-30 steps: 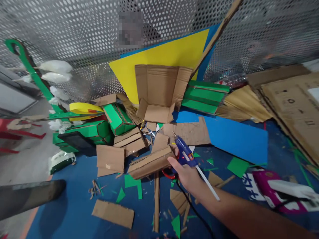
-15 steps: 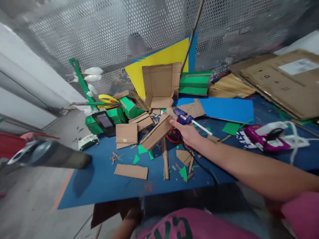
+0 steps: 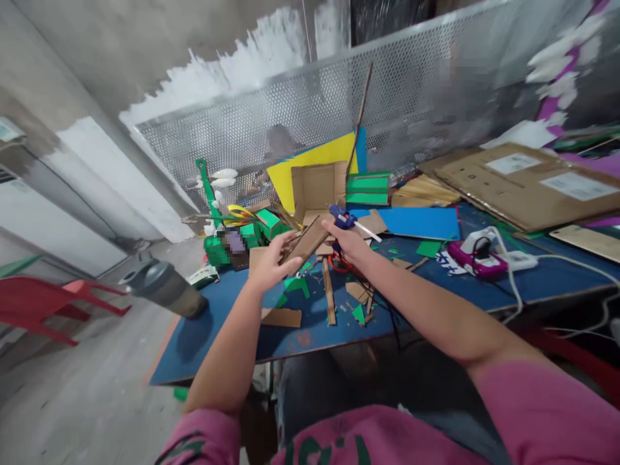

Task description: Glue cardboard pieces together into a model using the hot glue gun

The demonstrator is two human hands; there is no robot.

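My right hand [image 3: 349, 245] is closed around a blue hot glue gun [image 3: 341, 216], with a white glue stick [image 3: 369, 231] jutting from its back. Its thumb also presses the upper end of a narrow folded cardboard piece [image 3: 306, 243]. At the lower end, my left hand [image 3: 275, 263] grips the same piece between thumb and fingers. The piece is tilted above the table. Beneath the hands lie a cardboard strip [image 3: 329, 290], green scraps [image 3: 296, 284] and a flat cardboard piece [image 3: 285, 318]. An open cardboard box form [image 3: 320, 184] stands behind.
A grey tumbler [image 3: 167, 287] stands at the blue table's [image 3: 227, 342] left edge. Green box shapes [image 3: 271, 223] are at back left. To the right are a blue board [image 3: 423, 223], a magenta power strip [image 3: 477, 259] with cables, and large flattened cardboard [image 3: 513, 187].
My left hand has come up from below the table edge and taken hold of the cardboard piece. My right hand still holds the glue gun. The view has tilted up.
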